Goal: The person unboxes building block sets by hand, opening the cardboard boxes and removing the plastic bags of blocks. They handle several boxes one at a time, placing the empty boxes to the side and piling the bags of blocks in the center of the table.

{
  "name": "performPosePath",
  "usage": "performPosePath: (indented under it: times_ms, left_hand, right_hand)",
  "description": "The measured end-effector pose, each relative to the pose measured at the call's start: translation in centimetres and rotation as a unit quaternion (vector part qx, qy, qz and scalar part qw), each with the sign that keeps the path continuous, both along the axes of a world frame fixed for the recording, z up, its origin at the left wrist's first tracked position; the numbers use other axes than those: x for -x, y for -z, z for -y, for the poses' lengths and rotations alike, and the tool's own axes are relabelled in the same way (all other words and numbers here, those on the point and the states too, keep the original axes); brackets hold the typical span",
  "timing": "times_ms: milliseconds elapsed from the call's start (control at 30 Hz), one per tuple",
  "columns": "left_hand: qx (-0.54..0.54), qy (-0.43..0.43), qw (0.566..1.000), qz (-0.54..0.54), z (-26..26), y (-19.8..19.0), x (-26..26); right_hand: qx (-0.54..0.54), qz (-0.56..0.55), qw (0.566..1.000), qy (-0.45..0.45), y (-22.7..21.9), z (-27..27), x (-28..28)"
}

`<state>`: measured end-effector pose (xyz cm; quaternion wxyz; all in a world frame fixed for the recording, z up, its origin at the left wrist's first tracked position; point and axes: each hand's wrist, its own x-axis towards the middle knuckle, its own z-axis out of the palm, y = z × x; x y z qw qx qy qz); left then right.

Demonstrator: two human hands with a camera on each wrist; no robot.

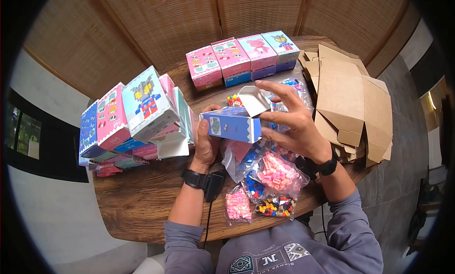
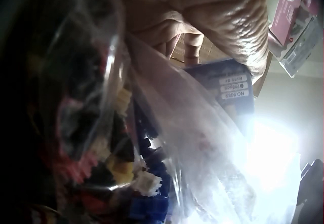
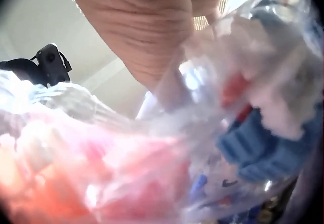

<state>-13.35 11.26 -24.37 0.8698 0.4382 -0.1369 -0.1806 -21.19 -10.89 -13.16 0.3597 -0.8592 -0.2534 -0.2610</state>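
A blue box with its white end flap folded up is held above the bags in the head view. My left hand grips its left end, thumb on the near side. At its right end is my right hand, fingers spread and slightly bent around the flap and corner. Below lie clear bags of pink bricks and mixed bricks. In the left wrist view the blue box shows past my left palm; plastic hides much. Bags cover most of my right hand's fingers in the right wrist view.
Stacked boxes stand at the left, one with a white flap hanging open. A row of boxes stands at the back. Flattened brown cardboard is piled at the right of the wooden table. Cables hang near both wrists.
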Motion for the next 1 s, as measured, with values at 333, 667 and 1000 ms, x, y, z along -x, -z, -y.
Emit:
performPosePath:
  times_ms: [333,667,1000]
  left_hand:
    - [-0.011,0.012,1.000,0.025,-0.17,0.44,-0.24]
    - [-0.009,0.012,1.000,0.024,-0.14,0.07,-0.03]
    - [0.012,0.009,1.000,0.003,0.04,0.51,-0.18]
  right_hand:
    - [0.051,0.058,0.997,0.028,0.05,0.21,-0.18]
    - [0.049,0.059,0.996,0.043,-0.10,0.07,-0.20]
    - [0.035,0.076,0.994,0.064,-0.24,-0.06,0.00]
